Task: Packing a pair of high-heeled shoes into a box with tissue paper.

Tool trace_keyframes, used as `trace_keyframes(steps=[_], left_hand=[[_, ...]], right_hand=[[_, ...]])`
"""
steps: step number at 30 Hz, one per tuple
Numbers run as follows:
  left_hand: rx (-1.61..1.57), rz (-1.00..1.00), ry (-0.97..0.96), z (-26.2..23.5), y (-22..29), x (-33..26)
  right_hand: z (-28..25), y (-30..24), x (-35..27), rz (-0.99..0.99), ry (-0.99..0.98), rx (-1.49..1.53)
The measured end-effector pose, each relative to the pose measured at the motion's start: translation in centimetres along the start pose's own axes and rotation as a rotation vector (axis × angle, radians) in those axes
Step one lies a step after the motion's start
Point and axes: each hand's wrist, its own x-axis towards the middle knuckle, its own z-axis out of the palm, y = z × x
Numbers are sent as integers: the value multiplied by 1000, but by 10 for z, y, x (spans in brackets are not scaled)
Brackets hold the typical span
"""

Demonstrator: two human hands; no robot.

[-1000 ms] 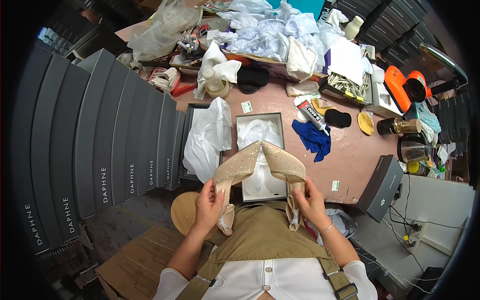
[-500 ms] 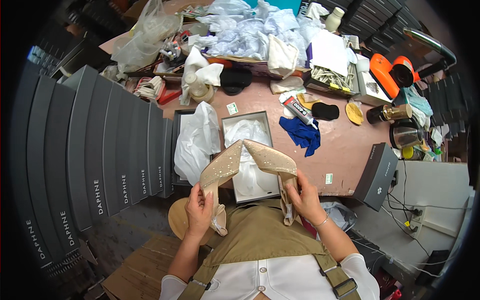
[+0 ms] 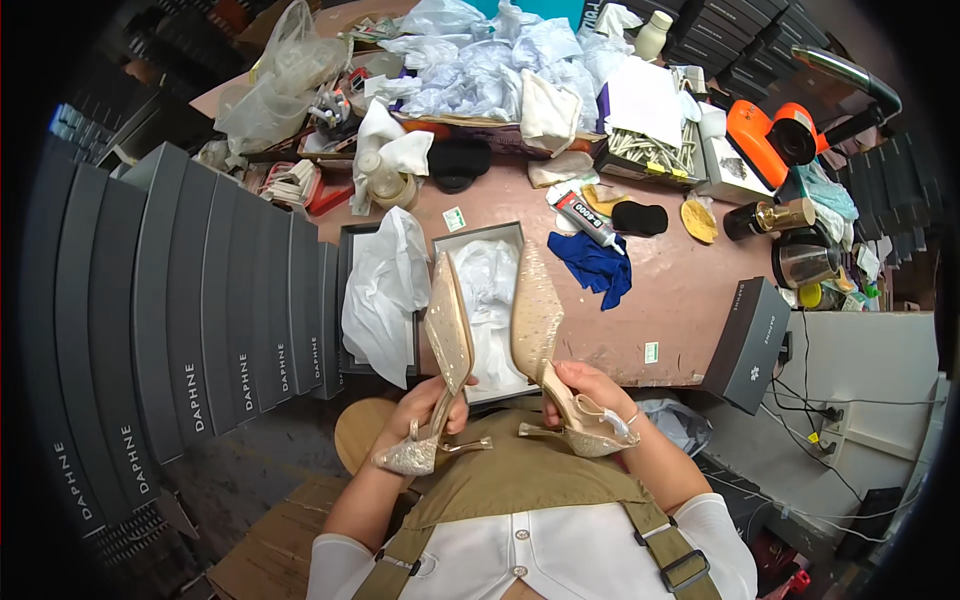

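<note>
My left hand [image 3: 432,408] is closed around the middle of a glittery gold pointed-toe heeled shoe [image 3: 450,325]. Its mate, a second gold heeled shoe [image 3: 537,310], is gripped by my right hand [image 3: 592,388] near the arch. Both shoes are tilted on their sides with toes away from me, and their thin heels point inward toward each other above my apron. Below the toes lies an open grey shoe box [image 3: 502,233] lined with white tissue paper [image 3: 490,275]. More crumpled tissue [image 3: 388,285] covers another grey tray to its left.
Tall grey shoe boxes [image 3: 190,300] stand in a row at the left. On the pink table [image 3: 640,320] lie a blue cloth [image 3: 592,268], a glue tube [image 3: 588,220] and a black pad [image 3: 640,218]. A closed grey box [image 3: 748,345] stands at the right edge.
Both shoes have been turned from toes together to roughly parallel, toes pointing away, with their heels now showing. My hands have moved a little closer together.
</note>
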Motion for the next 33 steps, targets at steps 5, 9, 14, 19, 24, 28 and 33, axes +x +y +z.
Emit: trace_keyframes(steps=[5,9,14,19,24,28,33], left_hand=[[-559,-24,-565,7,-38,37],[-784,-43,-739,27,-38,51],[-1025,2,-664,51,-35,48],[-1010,10,-538,58,-29,40],[-1017,68,-475,57,-34,44],[-1074,128,-379,65,-28,47],[-1092,192,-317,63,-27,53]], right_hand=[[-3,28,16,42,-271,215],[7,34,24,34,-458,592],[2,24,54,-63,-830,726],[2,28,56,-47,-805,711],[11,28,56,-63,-790,811],[24,25,54,-143,-577,933],[39,10,46,-181,-421,962]])
